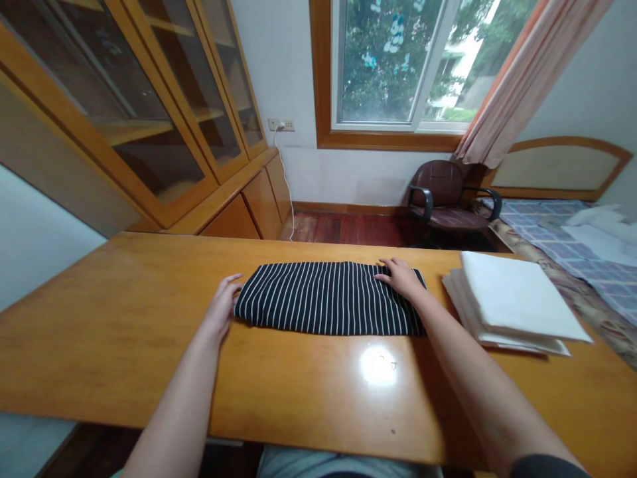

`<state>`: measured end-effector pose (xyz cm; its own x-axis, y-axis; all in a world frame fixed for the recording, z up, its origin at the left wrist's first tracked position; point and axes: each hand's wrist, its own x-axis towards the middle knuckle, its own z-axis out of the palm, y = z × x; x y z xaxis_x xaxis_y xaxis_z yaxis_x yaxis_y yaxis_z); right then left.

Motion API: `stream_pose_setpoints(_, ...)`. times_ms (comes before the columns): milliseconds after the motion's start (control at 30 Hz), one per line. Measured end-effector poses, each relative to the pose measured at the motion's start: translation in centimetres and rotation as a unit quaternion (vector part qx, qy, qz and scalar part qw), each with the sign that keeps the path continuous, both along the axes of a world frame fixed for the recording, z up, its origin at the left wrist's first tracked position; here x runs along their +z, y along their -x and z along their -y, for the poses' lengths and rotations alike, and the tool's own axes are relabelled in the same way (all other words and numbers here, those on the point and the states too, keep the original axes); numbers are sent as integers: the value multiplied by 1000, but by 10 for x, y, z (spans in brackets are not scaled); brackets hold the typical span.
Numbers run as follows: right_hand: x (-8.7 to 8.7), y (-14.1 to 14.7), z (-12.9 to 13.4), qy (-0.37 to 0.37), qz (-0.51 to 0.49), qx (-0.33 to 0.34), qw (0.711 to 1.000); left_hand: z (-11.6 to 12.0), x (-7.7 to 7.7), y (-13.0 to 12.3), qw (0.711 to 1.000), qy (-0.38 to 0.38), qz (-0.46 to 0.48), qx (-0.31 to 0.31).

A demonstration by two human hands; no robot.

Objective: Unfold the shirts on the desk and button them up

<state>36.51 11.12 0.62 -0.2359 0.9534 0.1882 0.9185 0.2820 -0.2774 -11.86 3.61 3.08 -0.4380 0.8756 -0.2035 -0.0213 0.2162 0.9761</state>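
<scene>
The stripy cloth, black with thin white lines, lies folded flat and long in the middle of the shiny brown desk. The left hand is at the cloth's left end, with its fingers a little bent and close together, and I cannot tell if they pinch the edge. The right hand lies on top near the right end, its fingers spread a bit and not closed on it. Just to the right is a pile of folded white cloths. Past the desk are a dark red chair and a bed, under a window with a pink curtain
</scene>
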Motion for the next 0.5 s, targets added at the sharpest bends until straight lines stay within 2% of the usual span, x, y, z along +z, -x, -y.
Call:
stream_pose_setpoints(167,8,6,-4,31,21,8,999,-23,-1,-3,982,14,-162,-96)
stream_pose_setpoints(267,20,9,-3,6,2,-10,1000,-41,3,-18,968,-13,-214,-128)
stream_pose_setpoints(400,49,12,8,-107,-88,-46,989,-53,16,-33,968,-86,-217,-95)
stream_pose_setpoints(500,76,13,27,-175,-174,-27,969,-46,23,-32,968,-142,-196,-66)
